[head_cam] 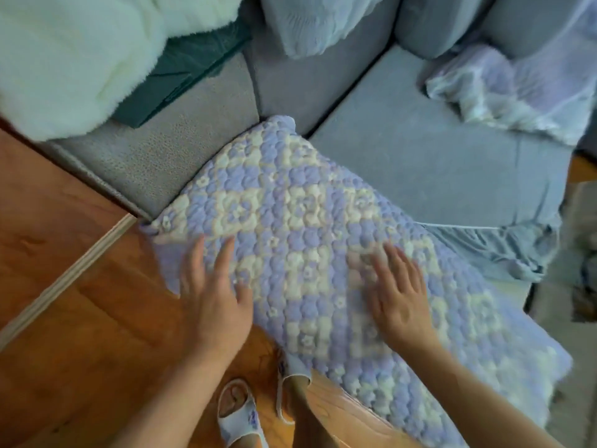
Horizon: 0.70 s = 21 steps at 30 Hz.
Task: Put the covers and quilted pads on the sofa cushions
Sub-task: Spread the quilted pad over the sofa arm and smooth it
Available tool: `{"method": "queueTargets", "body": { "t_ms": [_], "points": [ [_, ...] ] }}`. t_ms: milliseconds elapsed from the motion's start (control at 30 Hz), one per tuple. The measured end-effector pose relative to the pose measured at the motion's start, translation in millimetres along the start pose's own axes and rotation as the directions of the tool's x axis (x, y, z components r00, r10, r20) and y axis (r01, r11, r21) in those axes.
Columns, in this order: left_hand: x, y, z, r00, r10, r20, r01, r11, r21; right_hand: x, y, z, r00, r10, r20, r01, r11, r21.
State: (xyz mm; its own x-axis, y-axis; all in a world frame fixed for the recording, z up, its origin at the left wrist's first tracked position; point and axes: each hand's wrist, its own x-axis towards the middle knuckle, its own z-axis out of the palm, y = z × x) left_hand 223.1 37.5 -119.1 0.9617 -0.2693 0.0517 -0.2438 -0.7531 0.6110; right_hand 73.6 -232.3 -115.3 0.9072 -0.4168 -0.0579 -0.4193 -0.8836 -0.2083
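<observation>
both hands lie flat with fingers straight on the quilted pad, left hand at its near corner, right hand mid-pad, the pad's long axis running diagonally across the sofa cushion edge.

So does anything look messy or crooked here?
Yes. The quilted pad lies slanted, its near edge hanging off the seat. The blue cover on the next cushion is bunched and untucked at its front corner.

I'm seeing the quilted pad, lilac-and-cream checks with small flowers, lying spread over the sofa's front seat cushion, its near edge hanging past the front. Beside it the blue cover is wrapping the neighbouring cushion, apparently loose at the front corner.
</observation>
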Motion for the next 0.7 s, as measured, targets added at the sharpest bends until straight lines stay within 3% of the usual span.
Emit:
{"method": "queueTargets", "body": {
  "t_ms": [33,67,133,233,267,333,400,433,500,600,633,700],
  "points": [
    [-12,11,6,0.979,0.126,0.159,-0.139,0.988,0.071,-44,38,-3,0.973,0.227,0.030,-0.225,0.973,-0.050],
    [-21,13,12,0.942,0.166,0.292,-0.214,0.967,0.141,-82,71,-8,0.896,0.442,0.049,-0.437,0.895,-0.093],
    [-24,6,17,0.878,0.118,0.463,-0.284,0.908,0.307,-128,111,-18,0.712,0.688,0.143,-0.666,0.725,-0.176],
    [-28,21,18,0.872,0.018,0.490,-0.270,0.852,0.449,-152,147,-43,0.624,0.754,0.205,-0.735,0.656,-0.171],
    [-31,33,19,0.875,-0.030,0.483,-0.227,0.856,0.465,-154,161,-50,0.550,0.818,0.171,-0.811,0.572,-0.125],
    [-41,60,25,0.883,-0.089,0.460,-0.169,0.855,0.490,-169,181,-67,0.314,0.911,0.269,-0.949,0.302,0.085],
    [-66,88,38,0.869,-0.095,0.486,-0.175,0.859,0.481,-200,190,-72,0.170,0.770,0.615,-0.936,-0.069,0.345],
    [-85,104,49,0.843,-0.073,0.533,-0.214,0.864,0.456,-213,195,-70,0.178,0.648,0.740,-0.883,-0.227,0.411],
    [-134,141,80,0.777,-0.022,0.630,-0.305,0.862,0.405,-238,213,-50,0.273,0.526,0.806,-0.836,-0.284,0.469],
    [-214,194,129,0.737,0.030,0.676,-0.355,0.867,0.349,-275,251,-18,0.385,0.620,0.684,-0.781,-0.176,0.599],
    [-236,208,142,0.751,0.029,0.660,-0.331,0.881,0.338,-289,260,-10,0.388,0.682,0.620,-0.781,-0.115,0.614],
    [-269,228,161,0.792,-0.007,0.611,-0.267,0.895,0.358,-314,273,1,0.460,0.654,0.601,-0.748,-0.079,0.659]
  ]
}}
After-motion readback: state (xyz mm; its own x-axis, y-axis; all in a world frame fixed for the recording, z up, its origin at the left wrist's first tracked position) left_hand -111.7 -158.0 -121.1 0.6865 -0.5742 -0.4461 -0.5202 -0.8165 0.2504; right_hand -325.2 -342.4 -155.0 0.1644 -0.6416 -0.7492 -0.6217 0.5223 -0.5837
